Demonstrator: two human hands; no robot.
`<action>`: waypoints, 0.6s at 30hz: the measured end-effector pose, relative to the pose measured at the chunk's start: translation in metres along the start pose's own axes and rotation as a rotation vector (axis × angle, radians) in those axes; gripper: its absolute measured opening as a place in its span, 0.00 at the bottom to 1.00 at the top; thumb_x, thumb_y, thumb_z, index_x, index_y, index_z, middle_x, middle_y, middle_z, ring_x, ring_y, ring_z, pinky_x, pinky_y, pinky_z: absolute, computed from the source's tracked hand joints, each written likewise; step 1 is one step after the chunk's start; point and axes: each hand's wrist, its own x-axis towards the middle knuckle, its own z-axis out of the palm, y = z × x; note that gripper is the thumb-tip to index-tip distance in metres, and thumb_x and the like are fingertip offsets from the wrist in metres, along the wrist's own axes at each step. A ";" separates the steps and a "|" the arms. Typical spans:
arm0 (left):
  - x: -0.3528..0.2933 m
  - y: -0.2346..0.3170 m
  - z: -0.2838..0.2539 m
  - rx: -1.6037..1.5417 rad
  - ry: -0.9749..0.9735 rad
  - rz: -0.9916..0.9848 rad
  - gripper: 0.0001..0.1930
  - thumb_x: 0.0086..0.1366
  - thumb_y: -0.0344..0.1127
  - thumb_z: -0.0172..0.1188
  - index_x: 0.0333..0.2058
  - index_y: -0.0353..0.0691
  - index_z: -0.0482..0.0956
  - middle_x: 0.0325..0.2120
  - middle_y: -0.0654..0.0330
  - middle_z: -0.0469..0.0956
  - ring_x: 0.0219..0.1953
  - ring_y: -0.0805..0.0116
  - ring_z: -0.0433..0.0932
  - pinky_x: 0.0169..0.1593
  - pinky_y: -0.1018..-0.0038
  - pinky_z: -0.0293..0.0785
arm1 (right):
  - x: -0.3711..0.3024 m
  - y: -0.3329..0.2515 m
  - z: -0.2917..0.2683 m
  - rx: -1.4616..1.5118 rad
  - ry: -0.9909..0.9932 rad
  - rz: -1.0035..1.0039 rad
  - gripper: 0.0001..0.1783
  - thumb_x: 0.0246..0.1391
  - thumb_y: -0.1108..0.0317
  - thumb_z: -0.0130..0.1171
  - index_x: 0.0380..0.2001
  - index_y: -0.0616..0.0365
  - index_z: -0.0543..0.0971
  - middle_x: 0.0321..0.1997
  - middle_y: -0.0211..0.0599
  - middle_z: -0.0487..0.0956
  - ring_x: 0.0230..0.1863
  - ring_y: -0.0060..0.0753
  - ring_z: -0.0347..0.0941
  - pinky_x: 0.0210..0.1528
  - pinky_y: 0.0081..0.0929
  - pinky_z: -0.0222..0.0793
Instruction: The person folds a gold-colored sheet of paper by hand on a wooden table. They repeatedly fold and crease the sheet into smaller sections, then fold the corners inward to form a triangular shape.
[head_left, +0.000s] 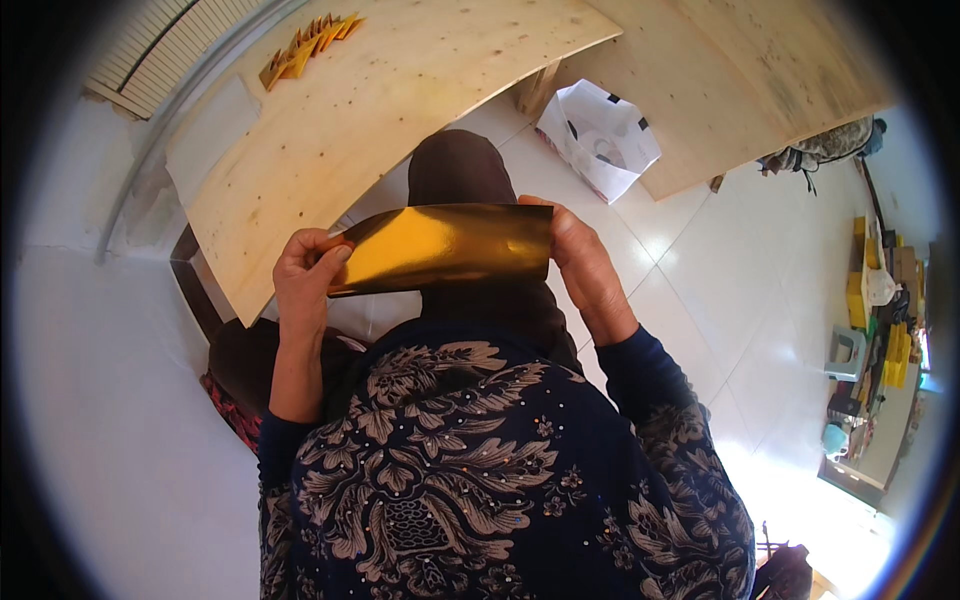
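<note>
A shiny gold paper strip (pixel 440 245) is stretched between my two hands, above my lap. My left hand (pixel 308 270) pinches its left end, the thumb lying on the near face. At the other end my right hand (pixel 583 255) grips the strip's right edge, with most of the fingers hidden behind it. The strip bows slightly and catches bright light on its left half. Far from both hands, a row of folded gold paper pieces (pixel 310 45) lies on the wooden board at the upper left.
A pale wooden board (pixel 400 110) spans ahead on the left, another (pixel 740 80) on the right. On the tiled floor (pixel 700 270) between them stands a white paper bag (pixel 600 140). Along the right wall are a light stool (pixel 846 353) and assorted items.
</note>
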 end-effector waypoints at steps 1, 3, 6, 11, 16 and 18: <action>-0.002 0.000 0.000 -0.010 -0.016 0.019 0.08 0.58 0.21 0.65 0.35 0.38 0.77 0.28 0.66 0.78 0.26 0.82 0.71 0.29 0.86 0.67 | -0.002 -0.002 0.003 -0.060 -0.006 0.023 0.35 0.62 0.44 0.53 0.59 0.64 0.71 0.49 0.35 0.78 0.49 0.24 0.70 0.55 0.23 0.64; -0.005 0.000 0.000 -0.010 -0.021 0.065 0.08 0.57 0.20 0.65 0.34 0.38 0.77 0.30 0.66 0.77 0.28 0.82 0.72 0.31 0.86 0.67 | -0.006 -0.007 0.008 -0.180 -0.019 0.070 0.38 0.60 0.49 0.60 0.64 0.65 0.65 0.54 0.39 0.76 0.55 0.30 0.70 0.59 0.28 0.63; -0.008 0.002 0.000 -0.002 -0.002 0.137 0.09 0.57 0.19 0.65 0.33 0.38 0.76 0.34 0.66 0.75 0.31 0.82 0.72 0.32 0.86 0.67 | -0.008 -0.012 0.015 -0.063 0.009 0.058 0.41 0.58 0.55 0.64 0.67 0.65 0.59 0.57 0.41 0.74 0.58 0.32 0.69 0.62 0.29 0.61; -0.015 0.013 -0.002 -0.048 0.031 0.091 0.09 0.56 0.18 0.64 0.32 0.37 0.75 0.38 0.65 0.73 0.33 0.80 0.73 0.37 0.85 0.68 | -0.004 -0.014 0.027 -0.005 0.151 -0.054 0.41 0.59 0.56 0.63 0.68 0.65 0.56 0.60 0.44 0.71 0.64 0.36 0.65 0.68 0.33 0.56; -0.024 0.028 0.001 0.157 0.023 0.278 0.10 0.54 0.17 0.65 0.31 0.37 0.75 0.38 0.63 0.72 0.36 0.78 0.72 0.39 0.83 0.68 | 0.003 -0.011 0.034 0.081 0.313 -0.150 0.34 0.58 0.65 0.64 0.62 0.67 0.64 0.61 0.46 0.70 0.63 0.35 0.65 0.63 0.29 0.62; -0.026 0.036 0.001 0.241 0.015 0.347 0.10 0.54 0.17 0.65 0.30 0.37 0.75 0.37 0.63 0.71 0.36 0.78 0.72 0.39 0.83 0.68 | 0.008 -0.012 0.031 0.017 0.328 -0.165 0.32 0.57 0.65 0.65 0.60 0.67 0.66 0.61 0.45 0.70 0.63 0.35 0.65 0.63 0.29 0.62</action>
